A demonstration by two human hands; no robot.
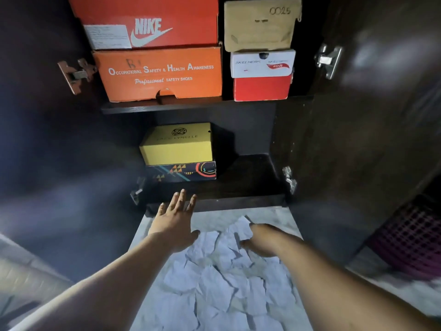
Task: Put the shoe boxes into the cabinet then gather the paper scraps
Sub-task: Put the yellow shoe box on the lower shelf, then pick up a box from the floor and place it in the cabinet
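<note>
Shoe boxes (177, 144) sat stacked inside the open cabinet (205, 106); left hand (175, 220) hovered flat, fingers spread; right hand (260, 240) pinched a scrap among the paper scraps (214, 278) on the floor.

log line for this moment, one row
boxes: shelved in cabinet | left hand: open, over floor | right hand: gripping paper scrap | paper scraps: ungathered

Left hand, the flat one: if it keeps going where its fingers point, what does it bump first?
Probably the patterned box under the yellow box, though the left hand might catch the cabinet's bottom ledge first.
</note>
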